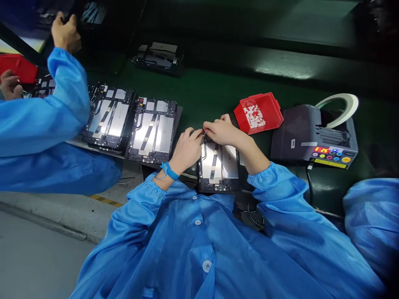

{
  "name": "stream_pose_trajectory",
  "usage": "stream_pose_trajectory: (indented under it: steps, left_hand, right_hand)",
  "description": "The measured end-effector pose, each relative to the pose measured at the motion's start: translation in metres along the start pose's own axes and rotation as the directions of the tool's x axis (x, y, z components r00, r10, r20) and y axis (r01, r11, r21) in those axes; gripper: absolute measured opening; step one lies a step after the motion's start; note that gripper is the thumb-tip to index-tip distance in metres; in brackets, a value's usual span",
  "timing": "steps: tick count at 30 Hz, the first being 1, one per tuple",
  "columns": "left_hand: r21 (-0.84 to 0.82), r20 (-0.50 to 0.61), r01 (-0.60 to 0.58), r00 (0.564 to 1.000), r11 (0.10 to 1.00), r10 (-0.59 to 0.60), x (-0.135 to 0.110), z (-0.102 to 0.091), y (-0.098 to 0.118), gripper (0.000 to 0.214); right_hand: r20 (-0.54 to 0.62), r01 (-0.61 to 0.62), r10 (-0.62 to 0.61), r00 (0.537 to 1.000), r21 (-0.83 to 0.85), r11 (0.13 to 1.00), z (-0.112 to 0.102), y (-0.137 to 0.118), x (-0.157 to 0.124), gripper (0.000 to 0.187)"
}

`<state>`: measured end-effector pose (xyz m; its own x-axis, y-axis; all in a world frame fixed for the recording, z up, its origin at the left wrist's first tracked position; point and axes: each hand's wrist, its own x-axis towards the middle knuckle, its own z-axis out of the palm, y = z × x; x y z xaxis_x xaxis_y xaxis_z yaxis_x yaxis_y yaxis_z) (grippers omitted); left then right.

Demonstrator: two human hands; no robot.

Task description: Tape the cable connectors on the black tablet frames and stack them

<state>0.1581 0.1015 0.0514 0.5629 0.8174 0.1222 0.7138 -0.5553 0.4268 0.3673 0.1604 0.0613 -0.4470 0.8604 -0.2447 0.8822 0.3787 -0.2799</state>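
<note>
Two hands meet at the far edge of an opened tablet (218, 166) on the table (218, 89). Left hand (187, 149) and right hand (222, 132) both pinch something tiny there, fingertips together, steadying each other. Red bin (258, 112) sits just right, within reach.

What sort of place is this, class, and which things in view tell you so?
Probably an electronics assembly line: opened tablet-like devices with silver panels on a dark green belt, blue anti-static smocks, and a grey tape dispenser machine.
</note>
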Motion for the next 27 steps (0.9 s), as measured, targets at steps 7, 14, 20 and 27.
stream_pose_trajectory:
  steps: [7, 14, 20, 27]
  left_hand:
    - [0.041, 0.026, -0.077, 0.997, 0.996, 0.076, 0.004, 0.0, -0.002, 0.052]
    - [0.134, 0.093, -0.193, 0.979, 0.972, 0.182, 0.013, -0.003, -0.002, 0.049]
    - [0.061, 0.127, -0.287, 0.952, 0.956, 0.278, 0.035, -0.009, -0.002, 0.036]
    - [0.191, 0.149, -0.287, 0.954, 0.939, 0.262, 0.04, -0.028, 0.009, 0.04]
  right_hand:
    - [0.033, -0.033, 0.034, 0.999, -0.054, 0.998, -0.005, -0.005, 0.005, 0.029]
    - [-0.09, -0.197, 0.195, 0.977, -0.015, 0.98, -0.001, -0.017, 0.001, 0.024]
    - [-0.241, -0.175, 0.331, 0.912, 0.502, 0.847, 0.008, -0.033, -0.071, 0.023]
    - [-0.228, -0.001, 0.649, 0.726, 0.943, 0.332, 0.065, -0.074, -0.176, 0.061]
